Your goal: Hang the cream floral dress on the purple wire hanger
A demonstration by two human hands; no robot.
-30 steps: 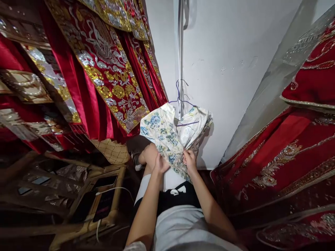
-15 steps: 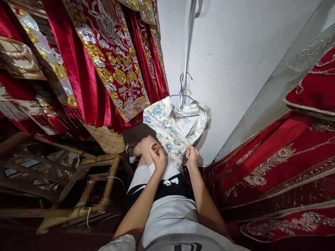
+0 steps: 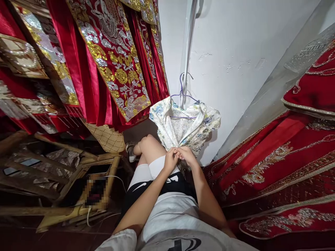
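Observation:
A white floral shirt [image 3: 163, 118] with blue and yellow-green flowers hangs on a purple wire hanger [image 3: 181, 83] in front of the white wall. Its two front edges come together in a V below the open collar. At the foot of that V my left hand [image 3: 171, 158] pinches the cloth. My right hand [image 3: 186, 154] is closed on the shirt's front there too, its fingers touching those of the left. The fingertips overlap, so what lies between them is hidden.
Red gowns with gold and silver embroidery [image 3: 120, 75] hang at the left, beaded red gowns [image 3: 261, 164] at the right. A bamboo chair [image 3: 115, 170] stands low on the left, with a blurred-out object and a white cable [image 3: 119, 179]. A white wall [image 3: 235, 42] rises ahead.
My left hand has moved right, from over the knee to the shirt front. My right hand has shifted slightly left to meet it. The shirt's front edges are now drawn together.

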